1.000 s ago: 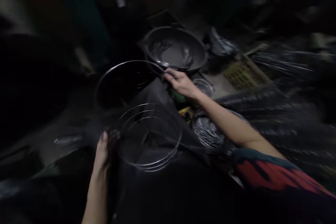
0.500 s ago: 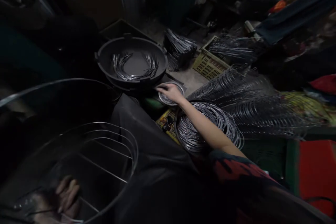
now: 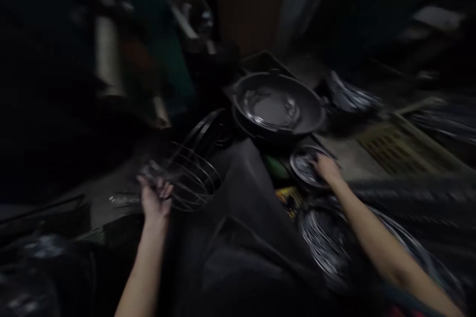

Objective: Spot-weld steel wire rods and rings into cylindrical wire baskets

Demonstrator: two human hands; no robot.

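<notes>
My left hand point(image 3: 155, 198) is raised at left centre, palm up, its thumb apart from half-curled fingers. Just right of it is a round wire frame point(image 3: 195, 183) of thin curved rods. I see no wire gripped in that hand, though motion smears the view. My right hand point(image 3: 326, 167) reaches into a small round bowl point(image 3: 297, 171) at right centre, its fingers bent down and pressed together among shiny small metal pieces point(image 3: 305, 164). What those fingertips hold is hidden.
A wide dark basin point(image 3: 312, 114) with bent wire pieces stands beyond the bowl. A coil of wire point(image 3: 323, 237) lies under my right forearm. Farther right are a yellow crate point(image 3: 386, 148) and a metal bundle point(image 3: 353, 94). Dark cloth point(image 3: 241, 198) covers my lap.
The view has swung left. The wire frame, large and close at lower left before, is now farther off beside my left hand. My right hand has moved from the bowl's far edge into it.
</notes>
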